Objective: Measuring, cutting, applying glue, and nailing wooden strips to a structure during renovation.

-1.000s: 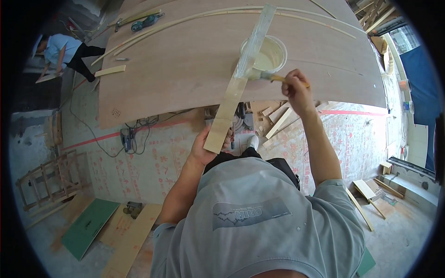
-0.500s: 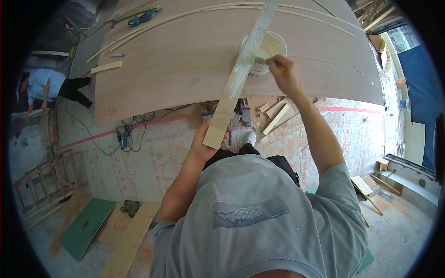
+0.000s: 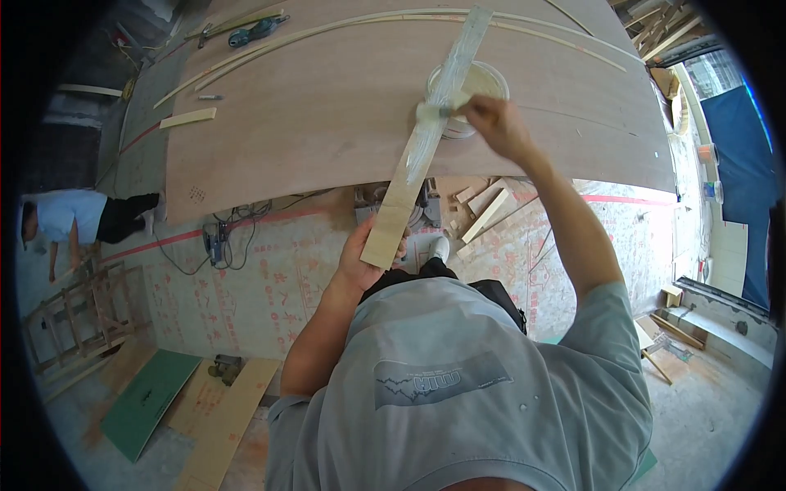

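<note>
My left hand [image 3: 355, 260] is closed around the near end of a long flat wooden strip [image 3: 388, 222]. The strip slants away from me over the table edge and across a white bucket [image 3: 504, 92] of pale cream paste. Wet, whitish glue-like streaks coat its far part, while the near end is bare wood. Between the fingers of my right hand [image 3: 499, 127] is a brush [image 3: 432, 113], its pale, coated end against the strip beside the bucket. The brush's handle is mostly hidden by my fingers.
The bucket stands on a large board-topped table [image 3: 303, 123]. Long thin wood strips [image 3: 327, 27], a power tool [image 3: 254, 33] and a short wood piece [image 3: 188, 119] lie there. Below are a corded tool [image 3: 216, 244] and wood offcuts [image 3: 486, 214]. A person [image 3: 74, 219] is at far left.
The brush has moved left from the bucket's side onto and across the strip. My left hand keeps its hold. The person at far left has shifted downward in the view.
</note>
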Motion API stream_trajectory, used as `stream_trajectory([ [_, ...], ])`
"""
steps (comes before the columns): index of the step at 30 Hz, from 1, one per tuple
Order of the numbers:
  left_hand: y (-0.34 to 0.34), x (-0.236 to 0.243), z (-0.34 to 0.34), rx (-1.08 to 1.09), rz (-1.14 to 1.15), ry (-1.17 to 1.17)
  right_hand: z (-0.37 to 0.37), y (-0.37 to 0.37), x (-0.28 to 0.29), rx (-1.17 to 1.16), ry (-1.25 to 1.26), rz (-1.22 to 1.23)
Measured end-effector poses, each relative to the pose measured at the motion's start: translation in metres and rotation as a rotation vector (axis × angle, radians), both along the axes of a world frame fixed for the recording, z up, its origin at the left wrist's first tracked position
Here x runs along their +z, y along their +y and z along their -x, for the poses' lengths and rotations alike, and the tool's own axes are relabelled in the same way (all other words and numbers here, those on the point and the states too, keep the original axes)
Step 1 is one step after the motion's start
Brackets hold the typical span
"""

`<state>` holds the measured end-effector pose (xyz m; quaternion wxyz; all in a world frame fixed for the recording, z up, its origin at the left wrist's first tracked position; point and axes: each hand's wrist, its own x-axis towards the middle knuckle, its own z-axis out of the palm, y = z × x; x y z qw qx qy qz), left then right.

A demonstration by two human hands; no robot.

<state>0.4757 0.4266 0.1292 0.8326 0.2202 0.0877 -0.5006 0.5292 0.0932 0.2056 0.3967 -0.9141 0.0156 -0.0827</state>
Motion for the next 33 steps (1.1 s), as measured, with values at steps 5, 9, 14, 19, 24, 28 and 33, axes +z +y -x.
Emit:
stream_trajectory([
  [5,-0.002,0.0,0.0,0.007,0.043,0.032,-0.042,-0.018,-0.007,-0.272,-0.207,0.034],
  [9,0.003,0.002,0.003,0.031,-0.029,-0.019,0.032,0.048,0.01,0.073,0.003,-0.044],
  [14,0.003,-0.003,0.004,0.023,-0.027,-0.028,0.059,0.075,0.039,0.281,0.137,-0.199],
  [19,-0.002,0.002,0.001,0.007,-0.023,-0.037,-0.013,-0.033,-0.022,-0.145,-0.187,-0.061],
  [24,0.005,0.0,0.003,0.011,-0.024,-0.011,0.019,0.008,0.004,-0.052,0.004,0.134],
  [28,0.006,-0.006,0.004,0.044,-0.066,-0.001,0.059,0.052,0.04,0.3,-0.002,-0.015],
  [33,0.002,-0.003,0.004,0.062,-0.031,-0.005,-0.005,-0.026,0.004,-0.044,0.023,0.107],
])
